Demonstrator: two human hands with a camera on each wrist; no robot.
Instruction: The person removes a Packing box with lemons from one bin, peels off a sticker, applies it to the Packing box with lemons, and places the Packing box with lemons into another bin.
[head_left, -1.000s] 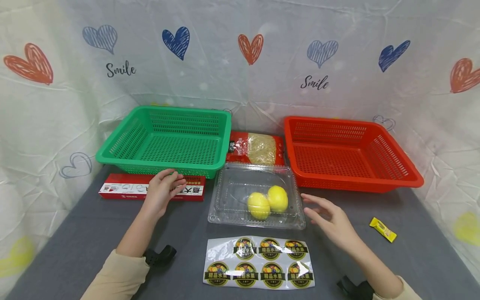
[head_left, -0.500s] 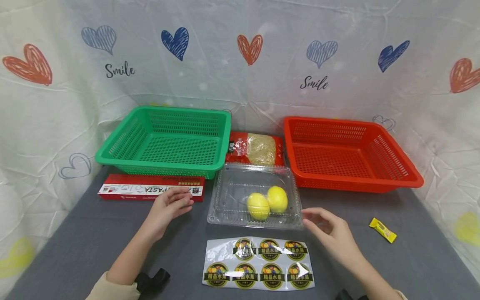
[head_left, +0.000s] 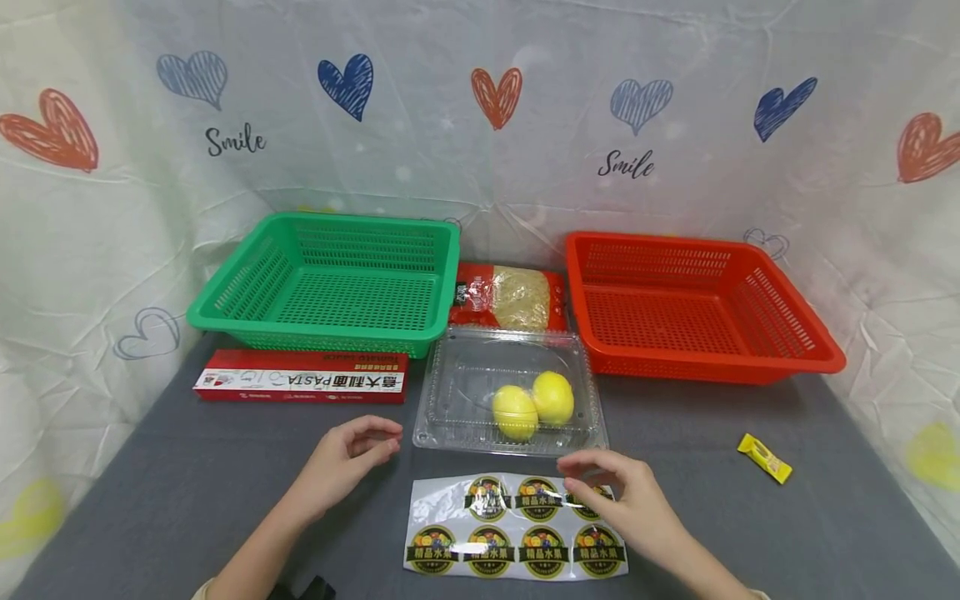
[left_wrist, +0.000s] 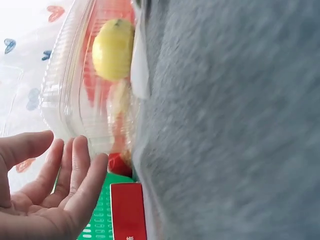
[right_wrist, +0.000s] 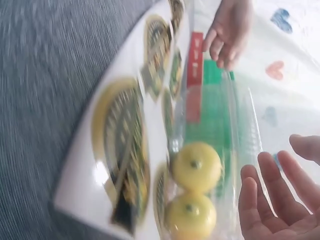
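Note:
In the head view, a clear plastic clamshell box lies mid-table with two yellow lemons in its right half. In front of it is a white sheet of round fruit stickers. My left hand hovers left of the box's near corner, fingers loosely bent and holding nothing. Over the sheet's upper right corner is my right hand, also holding nothing, its fingers partly covering one sticker. The right wrist view shows the lemons inside the box beyond my relaxed fingers.
A green basket stands at the back left, a red basket at the back right. Between them lies a red-and-clear food packet. A red pasta box sits before the green basket; a small yellow packet lies at right.
My left hand has come from over the pasta box toward me and slightly right. My right hand has moved from beside the clamshell box leftward and nearer, over the sticker sheet.

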